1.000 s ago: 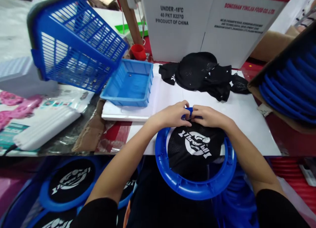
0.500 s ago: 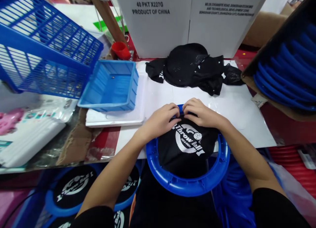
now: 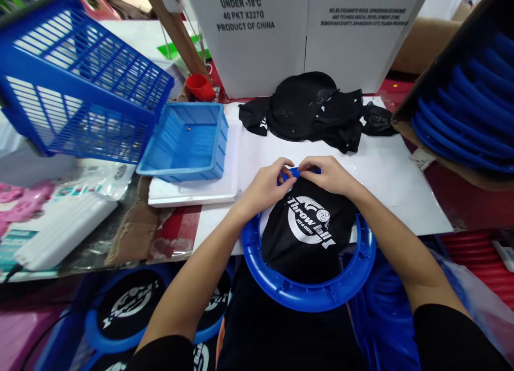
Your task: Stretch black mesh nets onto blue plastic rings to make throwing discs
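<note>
A blue plastic ring (image 3: 309, 297) is held at the table's front edge, its near side out over my lap. Black mesh fabric (image 3: 297, 258) with a white "Throw ball" print lies across the ring's opening. At the ring's far rim, my left hand (image 3: 272, 184) is closed, thumb and fingers pinching the fabric's edge. Close beside it, my right hand (image 3: 330, 174) is also closed on the fabric at that rim. The fingers partly hide how the fabric meets the ring there.
Loose black fabric pieces (image 3: 301, 111) lie on the white board behind my hands. A light blue bin (image 3: 182, 173) and a blue basket (image 3: 80, 100) are at left. Blue rings (image 3: 466, 125) fill a carton at right. Finished-looking discs (image 3: 132, 304) sit below the table.
The view has shifted slightly, so the surroundings sit a little further right. My hands stay at the far rim, and my left fingers have changed their pinch a little.
</note>
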Demonstrator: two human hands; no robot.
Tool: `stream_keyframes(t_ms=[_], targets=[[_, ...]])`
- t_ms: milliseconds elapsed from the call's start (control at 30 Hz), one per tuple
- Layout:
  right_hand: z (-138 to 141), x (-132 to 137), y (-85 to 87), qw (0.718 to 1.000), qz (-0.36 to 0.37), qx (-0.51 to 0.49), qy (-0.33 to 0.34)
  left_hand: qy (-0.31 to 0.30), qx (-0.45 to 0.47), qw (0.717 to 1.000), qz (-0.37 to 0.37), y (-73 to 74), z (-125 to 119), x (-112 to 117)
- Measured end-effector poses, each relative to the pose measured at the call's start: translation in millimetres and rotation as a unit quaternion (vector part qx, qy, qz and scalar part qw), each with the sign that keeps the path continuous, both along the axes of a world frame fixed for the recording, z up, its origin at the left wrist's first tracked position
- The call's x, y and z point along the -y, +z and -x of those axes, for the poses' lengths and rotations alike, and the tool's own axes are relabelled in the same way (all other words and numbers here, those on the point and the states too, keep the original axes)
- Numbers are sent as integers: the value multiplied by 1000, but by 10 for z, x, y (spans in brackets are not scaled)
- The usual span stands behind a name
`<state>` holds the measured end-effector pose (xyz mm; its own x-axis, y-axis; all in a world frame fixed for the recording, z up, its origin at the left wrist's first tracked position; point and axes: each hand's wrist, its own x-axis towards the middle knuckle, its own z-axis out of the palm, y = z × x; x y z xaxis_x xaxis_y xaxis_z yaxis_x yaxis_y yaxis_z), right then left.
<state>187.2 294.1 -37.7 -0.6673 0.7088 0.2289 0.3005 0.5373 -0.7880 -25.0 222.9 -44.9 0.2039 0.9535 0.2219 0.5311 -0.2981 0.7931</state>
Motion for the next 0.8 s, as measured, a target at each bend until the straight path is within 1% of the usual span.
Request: stream_keyframes(t_ms=[200, 333, 433, 533, 633, 800], targets=[[15, 1, -34, 1000, -4, -19, -5, -26, -29, 999, -18, 7, -60, -58], [7, 24, -19, 999, -12, -45, -10, -34, -52, 998, -18, -6, -61, -87], [5, 44, -3, 998, -40, -50, -10, -23, -19, 999, -13, 1, -46, -89], [9, 47, -14, 997, -60, -47, -17, -21, 21, 999, 25, 33, -45, -87], [16, 36, -42, 998, -57, -29, -26, -18, 35, 997, 59, 66, -68, -87], [27, 28, -67, 999, -50, 9, -20, 19, 42, 997, 65, 81, -106, -69]])
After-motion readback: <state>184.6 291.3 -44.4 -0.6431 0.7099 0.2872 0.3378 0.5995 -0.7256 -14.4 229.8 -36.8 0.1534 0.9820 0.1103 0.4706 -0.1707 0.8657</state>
